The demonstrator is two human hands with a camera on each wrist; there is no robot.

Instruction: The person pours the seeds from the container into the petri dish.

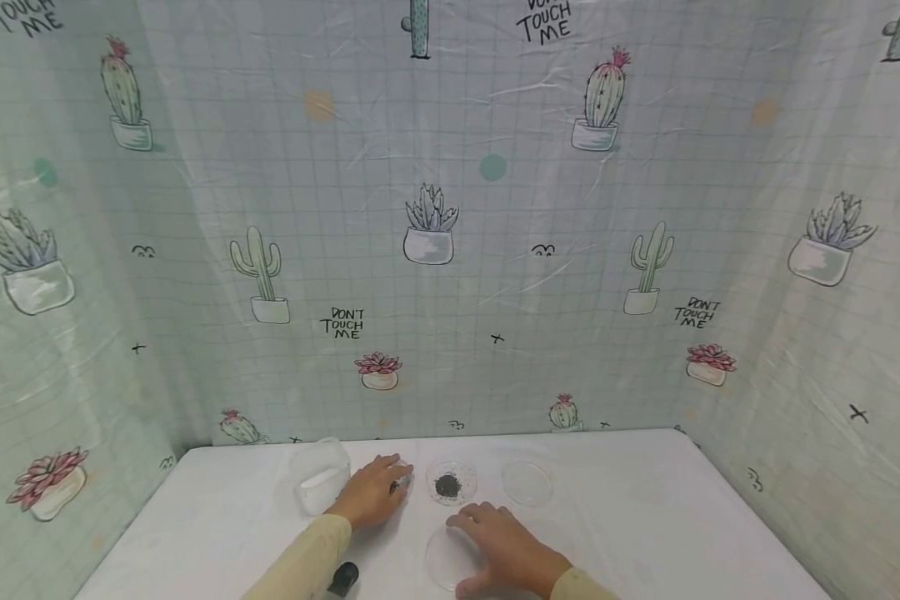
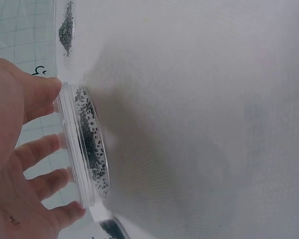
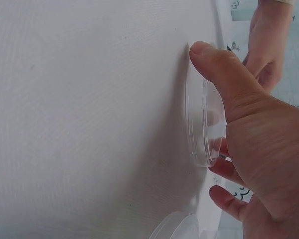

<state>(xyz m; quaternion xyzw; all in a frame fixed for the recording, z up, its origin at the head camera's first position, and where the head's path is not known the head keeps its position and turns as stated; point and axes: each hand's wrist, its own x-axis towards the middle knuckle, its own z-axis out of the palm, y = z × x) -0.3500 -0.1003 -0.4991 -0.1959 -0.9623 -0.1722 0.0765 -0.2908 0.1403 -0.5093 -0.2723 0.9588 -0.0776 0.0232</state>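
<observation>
My left hand grips a lidded clear petri dish by its rim, thumb on one side and fingers on the other. Black granules are spread inside that dish. Nearer the front, my right hand holds a second clear petri dish, its thumb and fingers spanning the rim close over the table. No granules show in this one. Between and beyond the hands lies an uncovered round dish with a heap of dark granules in its middle.
Right of the granule heap lies another clear round dish. A translucent container with something white stands left of my left hand. A black-ended object lies near the left forearm. Patterned sheeting surrounds the white table.
</observation>
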